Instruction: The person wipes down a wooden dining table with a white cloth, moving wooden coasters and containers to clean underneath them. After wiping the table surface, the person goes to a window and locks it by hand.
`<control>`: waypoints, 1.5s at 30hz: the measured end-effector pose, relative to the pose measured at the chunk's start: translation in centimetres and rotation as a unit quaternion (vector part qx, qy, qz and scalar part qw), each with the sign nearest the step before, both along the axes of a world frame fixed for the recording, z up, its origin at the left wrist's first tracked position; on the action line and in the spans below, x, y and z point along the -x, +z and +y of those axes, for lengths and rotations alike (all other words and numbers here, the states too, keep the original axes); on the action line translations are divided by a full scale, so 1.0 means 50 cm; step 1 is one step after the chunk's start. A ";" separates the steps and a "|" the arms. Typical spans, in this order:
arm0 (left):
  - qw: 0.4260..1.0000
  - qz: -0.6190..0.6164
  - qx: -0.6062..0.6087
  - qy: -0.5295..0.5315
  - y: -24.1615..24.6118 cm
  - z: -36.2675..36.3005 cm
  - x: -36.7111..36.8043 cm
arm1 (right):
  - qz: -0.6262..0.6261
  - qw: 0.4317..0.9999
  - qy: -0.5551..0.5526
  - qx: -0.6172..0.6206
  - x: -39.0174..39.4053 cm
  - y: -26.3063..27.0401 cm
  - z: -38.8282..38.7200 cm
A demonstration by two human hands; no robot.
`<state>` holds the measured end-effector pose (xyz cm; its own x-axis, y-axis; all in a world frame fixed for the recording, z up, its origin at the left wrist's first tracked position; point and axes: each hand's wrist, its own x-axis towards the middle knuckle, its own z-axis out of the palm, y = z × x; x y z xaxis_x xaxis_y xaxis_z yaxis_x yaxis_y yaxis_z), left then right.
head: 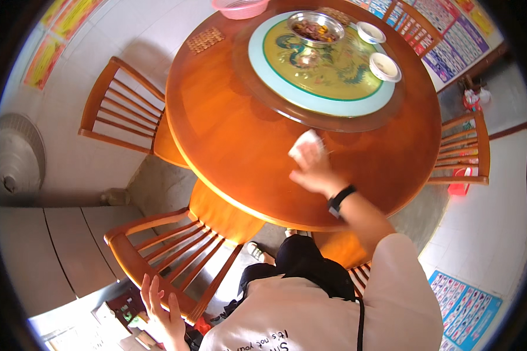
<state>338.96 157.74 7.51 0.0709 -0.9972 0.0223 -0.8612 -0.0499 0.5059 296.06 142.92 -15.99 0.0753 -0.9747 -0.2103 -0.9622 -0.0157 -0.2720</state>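
My right hand (315, 171), blurred by motion, presses a white cloth or tissue (306, 147) to the top of the round wooden table (228, 145). A dark band circles that wrist. The cloth lies just in front of the glass lazy Susan (290, 109), whose middle bears a dragon picture. Low on the left, my left hand (163, 309) hangs in the air with its fingers apart and nothing in it. It is nearest to the backrest of a wooden chair (127, 259).
On the lazy Susan stand a metal bowl of food (315, 40) and two small white bowls, one (370, 33) behind the other (384, 67). A pink plastic basket (241, 8) and a woven mat (205, 40) sit at the table's far left. More chairs (127, 107) surround the table.
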 end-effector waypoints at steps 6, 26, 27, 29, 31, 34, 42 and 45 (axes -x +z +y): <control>1.000 0.008 -0.026 -0.010 -0.016 -0.015 -0.006 | -0.102 0.981 0.128 0.102 -0.215 0.022 0.196; 0.992 0.008 -0.057 -0.115 -0.028 -0.033 0.013 | -0.017 0.981 -0.037 0.188 -0.131 -0.036 0.125; 0.991 0.000 -0.058 -0.117 -0.027 -0.034 0.015 | -0.070 0.983 0.029 0.167 -0.161 -0.039 0.135; 0.991 0.021 -0.056 -0.117 -0.034 -0.034 0.020 | -0.157 0.967 0.103 0.174 -0.228 -0.041 0.188; 0.991 0.015 -0.068 -0.114 -0.039 -0.032 0.020 | -0.126 0.970 0.156 0.137 -0.231 -0.015 0.218; 0.992 0.000 -0.060 -0.107 -0.043 -0.026 0.014 | -0.120 0.969 0.090 0.196 -0.117 0.000 0.198; 0.994 0.022 -0.093 -0.056 -0.044 -0.017 0.041 | 0.001 0.909 -0.417 -0.022 0.287 -0.025 0.026; 0.990 0.027 -0.135 -0.022 -0.038 -0.006 0.054 | -0.062 0.962 -0.249 0.097 0.116 -0.026 -0.095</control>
